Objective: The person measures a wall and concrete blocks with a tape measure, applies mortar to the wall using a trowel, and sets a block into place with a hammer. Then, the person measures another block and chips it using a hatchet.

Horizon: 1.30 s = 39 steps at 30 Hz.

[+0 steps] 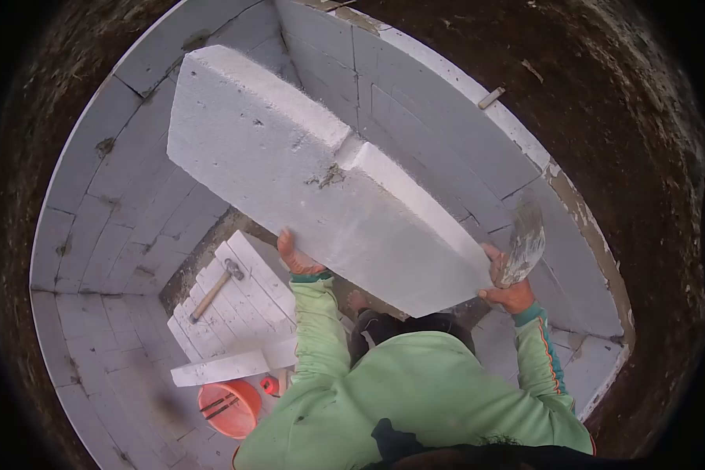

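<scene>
A large pale aerated concrete block [290, 180] is held up in front of me, slanting from upper left to lower right. A small notch is cut in its long upper edge. My left hand [296, 254] supports the block's lower edge, its fingers partly hidden. My right hand [512, 293] grips the block's right end, thumb on the near side. A mortar-smeared trowel [523, 244] sticks up from that same hand; its handle is hidden.
Block walls [117, 180] surround me, with dark soil [627, 157] outside. Below lie stacked blocks [251, 286] with a hammer [215, 291] on top. Nearby are an orange bucket [239, 415] and a red object [269, 385]. A small piece [491, 98] rests on the wall's rim.
</scene>
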Each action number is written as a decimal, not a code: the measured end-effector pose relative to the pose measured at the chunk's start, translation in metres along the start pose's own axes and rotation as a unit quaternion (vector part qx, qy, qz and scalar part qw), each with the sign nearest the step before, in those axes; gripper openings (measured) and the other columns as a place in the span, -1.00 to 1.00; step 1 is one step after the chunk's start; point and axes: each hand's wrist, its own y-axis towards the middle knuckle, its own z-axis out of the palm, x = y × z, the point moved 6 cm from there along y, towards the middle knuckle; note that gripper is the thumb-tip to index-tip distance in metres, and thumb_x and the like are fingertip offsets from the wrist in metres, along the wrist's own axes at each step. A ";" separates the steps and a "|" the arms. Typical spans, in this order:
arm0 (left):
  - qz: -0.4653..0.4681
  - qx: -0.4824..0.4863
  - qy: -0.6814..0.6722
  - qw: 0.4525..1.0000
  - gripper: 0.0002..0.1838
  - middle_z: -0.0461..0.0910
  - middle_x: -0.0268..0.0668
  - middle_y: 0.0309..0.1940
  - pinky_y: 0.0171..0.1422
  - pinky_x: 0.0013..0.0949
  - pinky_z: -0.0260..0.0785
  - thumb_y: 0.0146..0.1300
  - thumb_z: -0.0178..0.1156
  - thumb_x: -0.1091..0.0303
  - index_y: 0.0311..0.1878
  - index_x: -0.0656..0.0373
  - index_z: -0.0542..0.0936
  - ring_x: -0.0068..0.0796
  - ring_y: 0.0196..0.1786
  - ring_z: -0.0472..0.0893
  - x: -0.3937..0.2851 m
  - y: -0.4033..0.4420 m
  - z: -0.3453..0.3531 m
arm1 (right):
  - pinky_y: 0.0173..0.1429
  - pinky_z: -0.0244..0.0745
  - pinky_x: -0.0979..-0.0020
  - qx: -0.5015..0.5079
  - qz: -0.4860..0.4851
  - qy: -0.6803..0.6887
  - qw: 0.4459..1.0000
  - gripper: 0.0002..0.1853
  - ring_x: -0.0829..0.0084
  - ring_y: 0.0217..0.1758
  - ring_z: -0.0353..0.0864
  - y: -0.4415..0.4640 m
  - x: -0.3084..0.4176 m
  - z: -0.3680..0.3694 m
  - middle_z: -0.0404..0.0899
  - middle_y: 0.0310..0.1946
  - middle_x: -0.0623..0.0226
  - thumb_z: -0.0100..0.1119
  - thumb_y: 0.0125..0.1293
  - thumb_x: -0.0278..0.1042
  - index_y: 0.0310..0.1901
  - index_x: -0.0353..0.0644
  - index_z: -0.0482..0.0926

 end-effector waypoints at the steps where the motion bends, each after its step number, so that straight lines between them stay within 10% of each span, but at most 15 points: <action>1: -0.024 0.029 0.034 0.999 -0.21 0.48 -0.13 0.35 0.50 0.04 0.36 0.21 0.34 0.06 0.47 0.12 0.35 -0.06 0.39 0.48 0.014 -0.006 0.012 | 0.49 0.26 0.27 -0.039 0.013 0.057 0.998 0.00 0.36 0.33 0.46 -0.024 -0.019 -0.008 0.49 0.29 0.27 0.64 -0.06 -0.39 0.47 -0.32 0.34; 6: -0.094 0.147 0.134 0.976 -0.27 0.54 -0.10 0.28 0.43 0.05 0.43 0.18 0.33 0.13 0.41 0.18 0.40 -0.07 0.31 0.55 0.050 -0.019 0.103 | 0.44 0.35 0.30 -0.111 0.051 0.196 0.973 -0.06 0.40 0.31 0.49 -0.091 -0.096 -0.016 0.51 0.27 0.31 0.58 0.03 -0.45 0.49 -0.25 0.33; 9: -0.145 0.270 0.206 0.929 -0.64 0.63 -0.07 0.08 0.26 -0.06 0.59 0.39 0.13 0.18 0.10 0.23 0.57 -0.16 0.10 0.65 0.072 -0.035 0.184 | 0.35 0.43 0.33 -0.207 0.005 0.197 0.958 -0.16 0.47 0.15 0.54 -0.114 -0.105 -0.017 0.54 0.05 0.42 0.52 0.11 -0.49 0.47 -0.18 0.39; 22: 0.049 0.691 0.424 0.583 -0.07 0.62 -0.07 0.08 0.31 -0.19 0.44 -0.04 0.57 0.13 0.38 0.37 0.41 -0.22 0.13 0.63 0.220 -0.216 0.537 | 0.20 0.51 0.29 -0.550 0.070 0.094 0.827 -0.52 0.34 -0.03 0.68 -0.302 -0.218 -0.030 0.74 -0.01 0.21 0.48 0.20 -0.27 0.16 -0.20 0.66; 39: 0.198 0.887 0.351 0.227 -0.14 0.65 -0.08 0.19 0.25 -0.29 0.52 -0.01 0.59 0.22 0.44 0.05 0.53 -0.32 0.08 0.70 0.379 -0.319 0.593 | 0.16 0.54 0.26 -0.729 0.191 0.167 0.635 -0.49 0.28 -0.03 0.72 -0.348 -0.279 0.149 0.76 -0.10 0.20 0.50 0.08 -0.35 0.09 -0.27 0.62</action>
